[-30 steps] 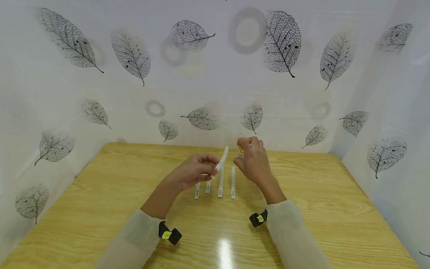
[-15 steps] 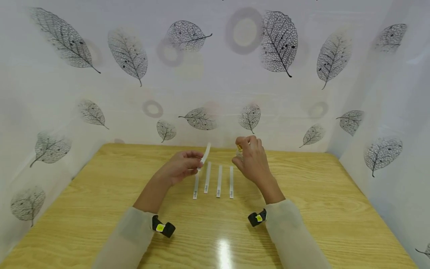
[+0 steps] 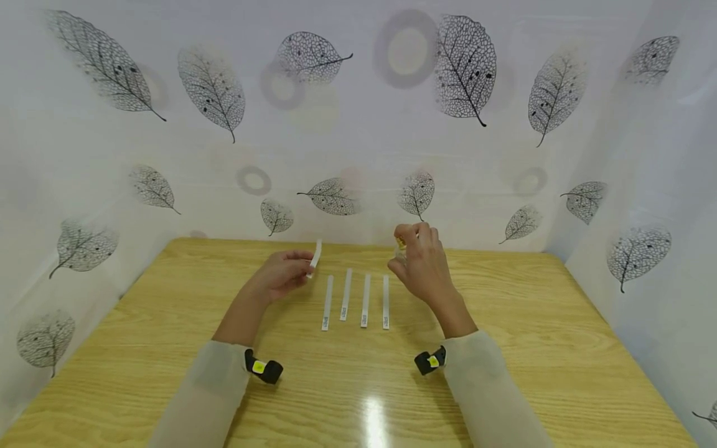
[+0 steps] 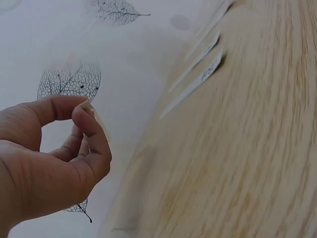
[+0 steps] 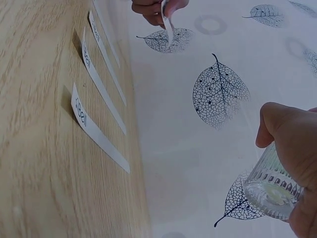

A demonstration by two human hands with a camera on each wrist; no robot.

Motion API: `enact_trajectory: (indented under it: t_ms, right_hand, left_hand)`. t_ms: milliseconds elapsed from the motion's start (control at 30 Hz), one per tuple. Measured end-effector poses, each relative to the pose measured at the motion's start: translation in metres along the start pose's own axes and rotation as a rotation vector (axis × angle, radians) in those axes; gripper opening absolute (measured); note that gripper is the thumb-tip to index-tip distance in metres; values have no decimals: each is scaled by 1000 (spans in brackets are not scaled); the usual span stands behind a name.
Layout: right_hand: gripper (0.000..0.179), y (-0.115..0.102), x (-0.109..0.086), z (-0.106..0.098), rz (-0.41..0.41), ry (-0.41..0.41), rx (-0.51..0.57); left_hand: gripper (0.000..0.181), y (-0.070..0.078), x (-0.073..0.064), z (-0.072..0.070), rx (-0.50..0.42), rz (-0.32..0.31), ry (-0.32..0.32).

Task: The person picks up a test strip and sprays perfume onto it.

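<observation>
My left hand (image 3: 280, 275) pinches a white paper scent strip (image 3: 316, 256) between thumb and fingers, above the far left of the table. The strip stands upward and bends slightly. My right hand (image 3: 424, 267) grips a small clear perfume bottle (image 5: 270, 183) with ribbed glass, raised over the back of the table. Some gold (image 3: 400, 241) shows at its top under the index finger; the hand hides much of the bottle. Between the hands, several more paper scent strips (image 3: 365, 303) lie side by side, their printed ends towards me. Lettering reading "Bell" shows in the right wrist view.
The wooden table (image 3: 358, 367) ends at a pale curtain (image 3: 358, 137) with printed leaves, which also closes in both sides. Black wrist cameras (image 3: 264, 367) sit at the sleeve cuffs. A light reflection shines on the table's front.
My left hand has moved left with its scent strip, away from the perfume bottle, uncovering the strips on the table. My right hand stays nearly in place.
</observation>
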State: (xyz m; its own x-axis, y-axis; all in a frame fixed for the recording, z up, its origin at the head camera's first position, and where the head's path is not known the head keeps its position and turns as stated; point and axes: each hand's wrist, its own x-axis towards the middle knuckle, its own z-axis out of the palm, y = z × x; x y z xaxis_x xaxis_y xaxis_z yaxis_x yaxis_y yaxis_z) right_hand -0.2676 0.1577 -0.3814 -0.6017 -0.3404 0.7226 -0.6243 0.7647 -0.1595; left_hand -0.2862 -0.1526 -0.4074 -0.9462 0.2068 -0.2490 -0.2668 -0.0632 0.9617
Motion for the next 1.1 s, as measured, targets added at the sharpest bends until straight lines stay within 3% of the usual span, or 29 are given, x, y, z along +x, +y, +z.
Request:
enact_trajectory:
  t_ms: [233, 533, 800, 1100]
  right_hand:
    - [47, 1, 0, -3, 9, -7, -1]
    - [46, 0, 2, -8, 11, -9, 11]
    - [49, 1, 2, -9, 27, -20, 19]
    - [50, 1, 4, -10, 14, -13, 42]
  left_hand:
    - [40, -8, 4, -12, 88, -37, 45]
    - [38, -9, -1, -20, 190, -81, 132]
    - [34, -10, 0, -25, 204, -110, 139]
    - [27, -14, 1, -27, 327, -98, 155]
